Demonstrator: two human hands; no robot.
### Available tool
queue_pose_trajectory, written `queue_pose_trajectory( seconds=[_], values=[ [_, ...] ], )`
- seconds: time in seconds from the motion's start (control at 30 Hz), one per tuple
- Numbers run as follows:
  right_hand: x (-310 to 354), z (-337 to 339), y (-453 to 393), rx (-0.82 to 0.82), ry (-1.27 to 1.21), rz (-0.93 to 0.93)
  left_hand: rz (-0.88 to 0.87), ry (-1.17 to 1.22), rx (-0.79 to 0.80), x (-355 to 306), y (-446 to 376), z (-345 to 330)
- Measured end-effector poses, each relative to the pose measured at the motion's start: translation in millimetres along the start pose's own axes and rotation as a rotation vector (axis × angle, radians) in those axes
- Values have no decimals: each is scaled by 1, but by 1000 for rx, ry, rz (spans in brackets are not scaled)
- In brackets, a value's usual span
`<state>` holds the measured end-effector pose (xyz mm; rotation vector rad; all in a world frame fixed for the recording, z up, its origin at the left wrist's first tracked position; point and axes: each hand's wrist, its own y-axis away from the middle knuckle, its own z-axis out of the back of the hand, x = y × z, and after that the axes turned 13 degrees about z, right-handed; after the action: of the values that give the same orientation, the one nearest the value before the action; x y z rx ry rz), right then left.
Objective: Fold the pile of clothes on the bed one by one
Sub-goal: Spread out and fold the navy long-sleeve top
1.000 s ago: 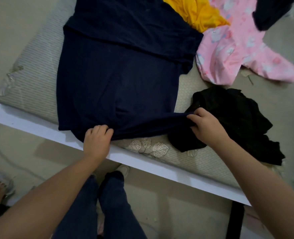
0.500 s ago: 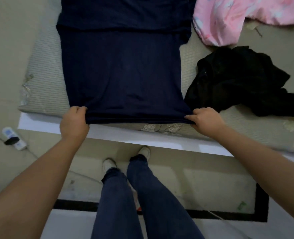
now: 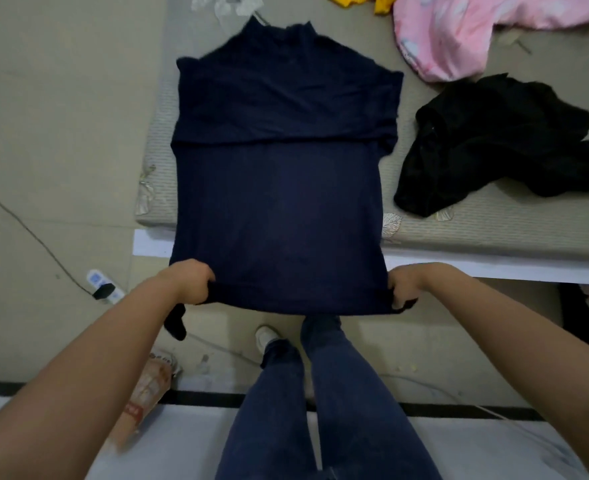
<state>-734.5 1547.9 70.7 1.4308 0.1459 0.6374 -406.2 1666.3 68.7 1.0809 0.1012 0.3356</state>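
Note:
A navy blue shirt (image 3: 279,188) lies stretched from the bed (image 3: 494,230) out over its near edge, its sleeves folded in across the chest. My left hand (image 3: 191,282) grips the hem's left corner and my right hand (image 3: 405,284) grips the right corner, both lifted off the bed in front of my legs. A crumpled black garment (image 3: 494,143) rests on the bed to the right. Further back lie a pink patterned garment (image 3: 459,32) and a yellow one (image 3: 355,0).
The bed's white frame edge (image 3: 494,266) runs across below the mattress. On the floor at left sit a power strip (image 3: 104,287) with a cable and a printed bag (image 3: 147,386). My legs in jeans (image 3: 320,393) stand close to the bed.
Both hands have pulled the shirt's hem toward me, off the bed edge and upward. The shirt slid nearer, so its collar end now shows on the mattress.

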Motion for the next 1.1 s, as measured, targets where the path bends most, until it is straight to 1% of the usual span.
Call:
queue_pose_trajectory(
  seconds=[0.03, 0.07, 0.17, 0.2, 0.27, 0.33, 0.43, 0.57, 0.63, 0.7, 0.8, 0.9, 1.1],
  values=[
    [6, 5, 5, -64, 13, 3, 12, -14, -31, 5, 5, 5],
    [10, 11, 9, -174, 57, 2, 32, -11, -115, 10, 7, 13],
    [13, 36, 17, -633, 174, -55, 82, 109, -495, 22, 7, 44],
    [12, 49, 21, -763, 211, -75, 87, 132, -604, 24, 6, 58],
    [9, 72, 30, -969, 282, -112, 97, 147, -750, 25, 5, 82],
    [0, 102, 39, -1111, 309, -171, 124, 154, -833, 23, -2, 114],
    [-17, 148, 42, -1201, 250, -278, 190, 172, -883, 17, -18, 166],
    [-41, 212, 29, -1243, 137, -316, 215, 179, -962, 5, -48, 229],
    [-53, 244, 22, -1249, 112, -301, 257, 174, -955, 1, -65, 255],
    [-64, 271, 12, -1259, 106, -284, 309, 157, -908, -2, -83, 274],
    [-79, 309, -5, -1312, 41, -250, 361, 165, -856, -6, -114, 296],
    [-93, 338, -26, -1307, 38, -267, 419, 208, -830, -9, -149, 318],
    [-122, 387, -74, -1337, 42, -372, 423, 233, -891, -16, -229, 358]
  ],
)
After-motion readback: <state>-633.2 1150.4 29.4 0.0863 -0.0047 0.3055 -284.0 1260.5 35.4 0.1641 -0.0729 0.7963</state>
